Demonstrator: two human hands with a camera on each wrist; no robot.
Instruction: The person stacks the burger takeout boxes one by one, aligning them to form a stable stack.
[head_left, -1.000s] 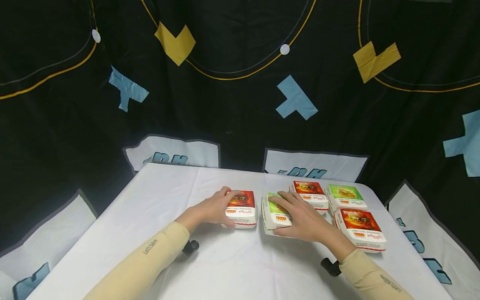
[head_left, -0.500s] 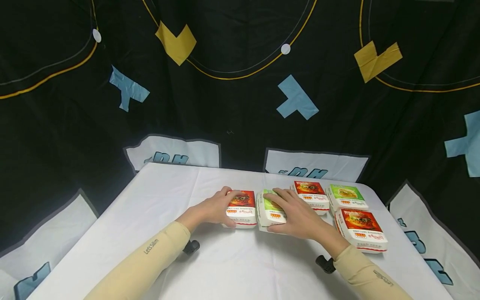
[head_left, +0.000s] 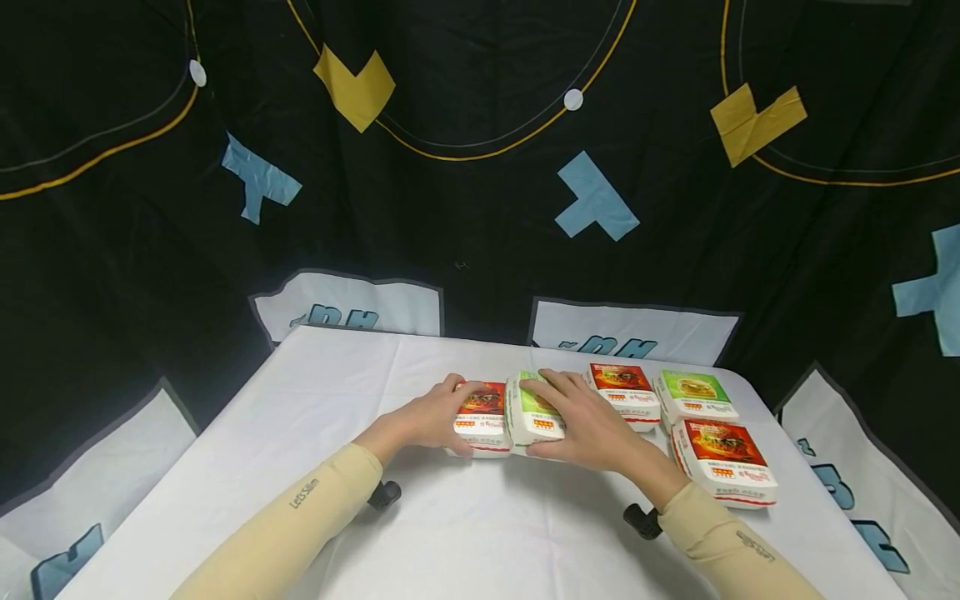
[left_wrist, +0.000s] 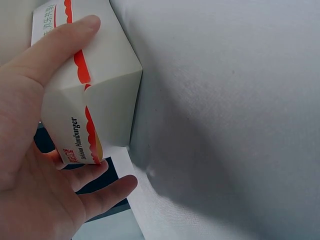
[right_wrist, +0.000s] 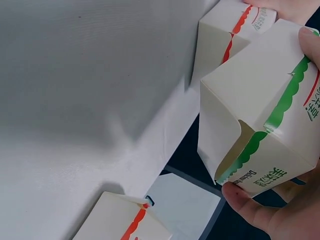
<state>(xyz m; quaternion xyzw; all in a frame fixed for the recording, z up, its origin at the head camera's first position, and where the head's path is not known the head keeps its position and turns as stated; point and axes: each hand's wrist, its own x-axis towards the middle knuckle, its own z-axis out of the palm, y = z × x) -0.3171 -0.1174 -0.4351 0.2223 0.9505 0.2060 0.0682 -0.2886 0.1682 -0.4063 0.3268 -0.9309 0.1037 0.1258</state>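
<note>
My left hand (head_left: pixel 427 417) grips a red-topped hamburger box (head_left: pixel 482 421) near the middle of the white table, thumb on its near side and fingers at the far side. Just to the right, my right hand (head_left: pixel 588 425) holds a green-topped hamburger box (head_left: pixel 531 423), thumb at the near side and fingers over its top and far side. The two boxes stand side by side, right up against each other in the head view. In the right wrist view, the green box (right_wrist: pixel 255 95) has a gap along its scalloped green flap and overlaps the red box (right_wrist: pixel 220 37).
On the table's right side are two more red-topped boxes, one at the back (head_left: pixel 622 392) and one nearer (head_left: pixel 726 458), plus another green-topped box (head_left: pixel 696 394). The white cloth-covered table (head_left: pixel 450 533) ends at a black curtain (head_left: pixel 480 217) behind.
My right hand has slid the green-topped box leftward and slightly back until it sits against the red-topped one. My left hand has kept its grip in place.
</note>
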